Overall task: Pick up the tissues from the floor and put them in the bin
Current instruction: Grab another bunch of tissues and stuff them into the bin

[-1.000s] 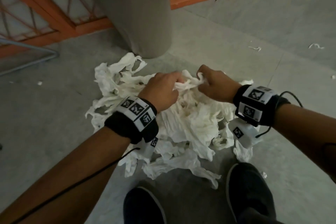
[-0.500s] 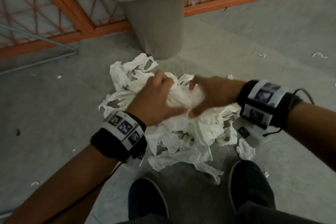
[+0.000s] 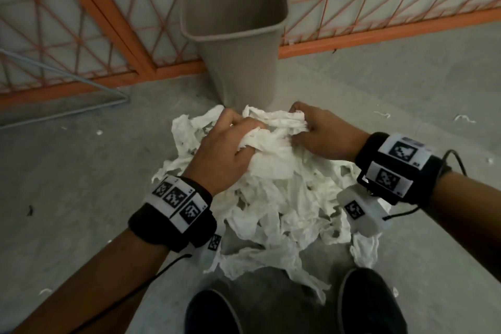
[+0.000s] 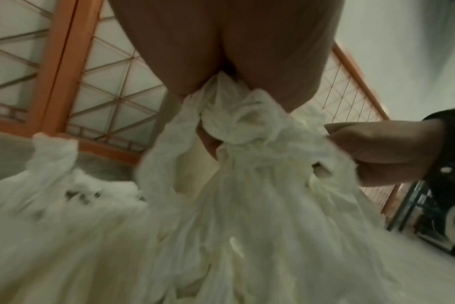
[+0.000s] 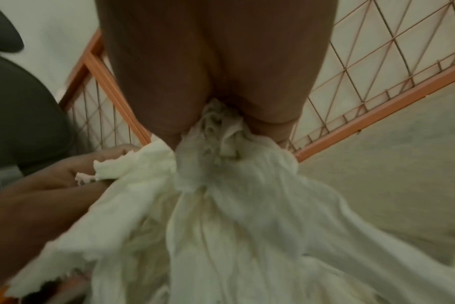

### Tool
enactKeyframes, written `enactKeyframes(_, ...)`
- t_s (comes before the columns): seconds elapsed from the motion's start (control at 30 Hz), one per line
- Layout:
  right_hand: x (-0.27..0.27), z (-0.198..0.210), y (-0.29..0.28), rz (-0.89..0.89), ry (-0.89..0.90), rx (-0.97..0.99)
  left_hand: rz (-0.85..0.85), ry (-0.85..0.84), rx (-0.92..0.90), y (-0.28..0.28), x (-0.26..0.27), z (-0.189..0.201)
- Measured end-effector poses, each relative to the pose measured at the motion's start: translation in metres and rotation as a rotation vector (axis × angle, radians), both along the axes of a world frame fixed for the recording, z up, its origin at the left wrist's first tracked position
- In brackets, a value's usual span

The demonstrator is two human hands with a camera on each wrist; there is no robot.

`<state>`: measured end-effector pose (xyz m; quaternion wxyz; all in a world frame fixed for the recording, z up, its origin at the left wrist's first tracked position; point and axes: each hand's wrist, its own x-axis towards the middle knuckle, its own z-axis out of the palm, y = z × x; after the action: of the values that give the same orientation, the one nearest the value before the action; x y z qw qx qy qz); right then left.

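Head view: crumpled, torn white tissues (image 3: 273, 198) heaped on the floor (image 3: 81, 171) — left hand (image 3: 227, 149) and right hand (image 3: 322, 133) both clutch handfuls, fingers curled.

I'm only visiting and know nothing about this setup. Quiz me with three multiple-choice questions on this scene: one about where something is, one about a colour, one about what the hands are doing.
1. Where does the bin stand?
A. Beyond the pile of tissues, against the fence
B. Beside the shoes
C. On its side to the far right

2. What colour is the fence frame?
A. Blue
B. Orange
C. Green

3. What are the two hands doing?
A. Both lie flat on the floor
B. Only one touches the tissues
C. Both grip bunches of tissue

Answers:
1 A: it stands upright behind the pile, before the mesh.
2 B: the rails and mesh are orange.
3 C: the left hand and the right hand each have fingers curled round tissue, as both wrist views confirm.
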<state>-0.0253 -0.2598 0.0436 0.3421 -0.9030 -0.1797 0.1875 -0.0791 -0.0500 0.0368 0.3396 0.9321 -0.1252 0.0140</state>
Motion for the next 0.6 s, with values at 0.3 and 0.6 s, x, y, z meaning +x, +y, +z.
enactKeyframes(0.3,0.06,0.113,0.044,-0.097,0.094,0.617,0.059,-0.329,-0.024,-0.004,0.072,0.097)
enactKeyframes(0.6,0.149,0.186,0.078,-0.116,0.302,0.86,0.186,-0.395,0.037,0.012,0.171,0.169)
